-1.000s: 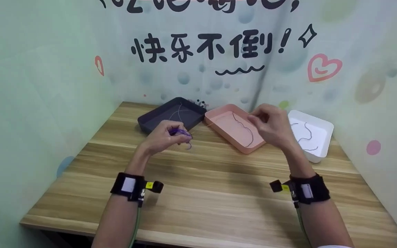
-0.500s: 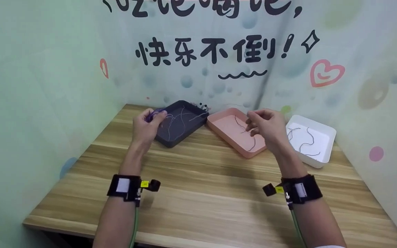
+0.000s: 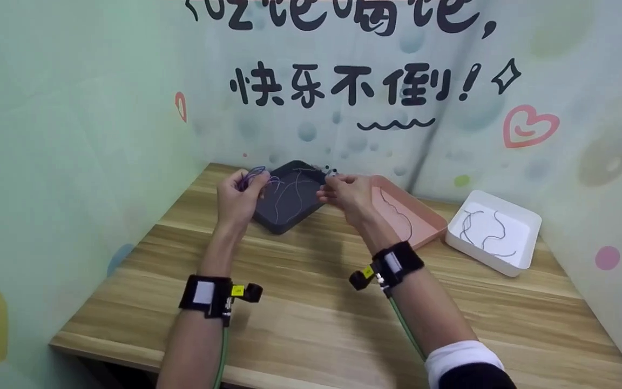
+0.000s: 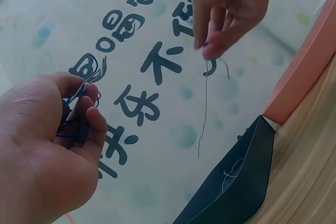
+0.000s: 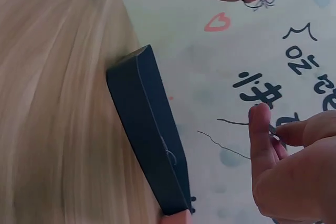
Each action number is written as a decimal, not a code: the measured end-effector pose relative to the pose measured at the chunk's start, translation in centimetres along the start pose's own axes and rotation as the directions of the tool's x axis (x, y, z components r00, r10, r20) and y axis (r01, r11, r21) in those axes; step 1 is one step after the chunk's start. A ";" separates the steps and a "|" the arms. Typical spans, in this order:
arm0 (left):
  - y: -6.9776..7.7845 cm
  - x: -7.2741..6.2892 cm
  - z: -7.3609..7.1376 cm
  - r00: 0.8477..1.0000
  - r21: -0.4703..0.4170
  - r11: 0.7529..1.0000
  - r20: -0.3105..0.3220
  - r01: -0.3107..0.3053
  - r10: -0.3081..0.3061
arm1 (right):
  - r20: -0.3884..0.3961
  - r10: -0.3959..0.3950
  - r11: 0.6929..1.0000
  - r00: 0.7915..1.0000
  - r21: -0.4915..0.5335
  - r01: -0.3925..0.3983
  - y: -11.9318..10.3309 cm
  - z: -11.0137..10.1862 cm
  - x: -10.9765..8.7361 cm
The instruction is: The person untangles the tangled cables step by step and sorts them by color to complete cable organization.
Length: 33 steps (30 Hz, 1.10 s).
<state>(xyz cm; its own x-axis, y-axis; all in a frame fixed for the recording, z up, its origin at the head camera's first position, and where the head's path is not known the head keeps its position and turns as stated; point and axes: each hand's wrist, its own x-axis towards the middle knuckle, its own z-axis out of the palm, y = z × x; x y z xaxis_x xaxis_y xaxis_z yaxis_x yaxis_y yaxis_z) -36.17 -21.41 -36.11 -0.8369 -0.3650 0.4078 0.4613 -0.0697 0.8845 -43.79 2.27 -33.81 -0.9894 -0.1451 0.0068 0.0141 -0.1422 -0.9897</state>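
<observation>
In the head view my left hand (image 3: 235,202) is raised by the left side of the dark grey tray (image 3: 276,229). Its curled fingers grip a bundle of purple-blue threads (image 3: 251,177), with loose ends poking out past the thumb. My right hand (image 3: 351,199) hovers between the dark tray and the pink tray (image 3: 432,229), thumb and fingertips pinched together. From that pinch a thin thread (image 4: 203,111) hangs straight down in the left wrist view, with a shorter end beside it. Pale threads (image 3: 300,197) lie in the dark tray.
The pink tray has a dark thread (image 3: 396,210) in it. At the right stands a white tray (image 3: 529,216) with several threads (image 3: 497,232). All three trays are on a wooden table (image 3: 289,308), close to the printed back wall (image 3: 311,140).
My right hand has swung left from over the pink tray toward the dark tray. The left hand rose and shifted left earlier, turning as it went, and keeps the bundle.
</observation>
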 end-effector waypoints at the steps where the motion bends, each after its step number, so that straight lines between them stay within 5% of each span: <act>1: 0.0 0.0 0.1 1.000 0.002 1.000 0.001 0.004 -0.004 | -0.015 -0.004 1.000 1.000 -0.006 0.004 0.5 0.5 0.3; 6: 0.3 -0.1 0.6 1.000 0.004 1.000 0.005 0.026 -0.026 | -0.030 0.009 1.000 0.999 -0.008 -0.010 2.4 3.1 1.8; 10: 0.4 -0.1 1.0 1.000 -0.001 1.000 0.012 0.026 -0.026 | 0.083 0.049 0.991 0.995 -0.128 -0.038 3.1 4.2 2.3; 15: 0.6 0.0 1.2 1.000 -0.006 1.000 0.014 0.025 -0.025 | 0.209 0.004 0.930 0.978 -0.360 0.073 3.1 3.5 2.3; 21: 0.3 0.1 1.1 0.999 -0.014 0.999 0.019 0.039 -0.039 | 0.273 -0.003 0.899 0.962 -0.420 0.122 3.4 1.5 2.0; 28: -0.4 -0.2 1.2 0.993 0.031 0.997 0.098 0.066 -0.068 | 0.401 -0.088 0.820 0.912 -0.490 0.295 3.4 -0.5 0.8; 33: -1.0 -0.5 2.0 0.973 0.033 0.995 0.212 0.091 -0.096 | 0.458 -0.184 0.773 0.870 -0.479 0.416 2.5 -1.7 -1.1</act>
<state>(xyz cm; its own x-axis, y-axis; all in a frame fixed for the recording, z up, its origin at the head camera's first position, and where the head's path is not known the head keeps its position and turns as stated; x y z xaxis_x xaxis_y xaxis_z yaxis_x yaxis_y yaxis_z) -36.79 -19.31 -36.70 -0.9207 -0.1517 0.3595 0.3730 -0.0718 0.9250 -42.96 3.73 -36.58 -0.7967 -0.5487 0.2531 -0.4695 0.2983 -0.8310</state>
